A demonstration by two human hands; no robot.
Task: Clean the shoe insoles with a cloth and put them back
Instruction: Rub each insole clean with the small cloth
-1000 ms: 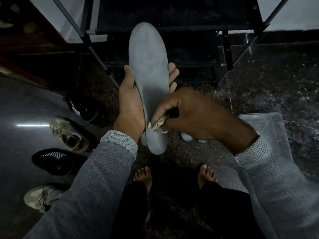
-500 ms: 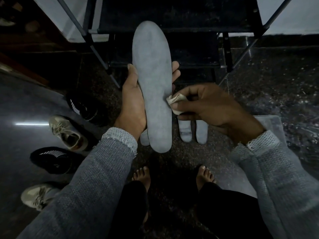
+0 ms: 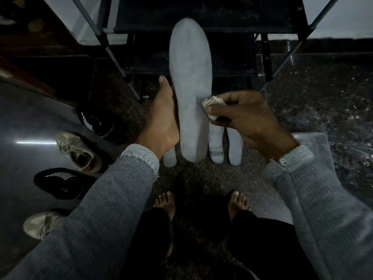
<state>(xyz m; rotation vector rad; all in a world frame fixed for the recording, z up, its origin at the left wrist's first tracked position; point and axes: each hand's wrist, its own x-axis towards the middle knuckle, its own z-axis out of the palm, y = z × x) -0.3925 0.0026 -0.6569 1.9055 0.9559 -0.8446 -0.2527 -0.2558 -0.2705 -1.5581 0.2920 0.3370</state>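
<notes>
Since a second ago, the right hand (image 3: 248, 118), pinching the balled cloth (image 3: 212, 106), has climbed from heel to the insole's (image 3: 190, 87) right edge; the left hand (image 3: 161, 118) grips it.

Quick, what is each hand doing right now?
Left hand: closed around the long grey foam insole, holding it upright.
Right hand: closed on the small crumpled beige cloth, pressing it against the insole's right edge.
</notes>
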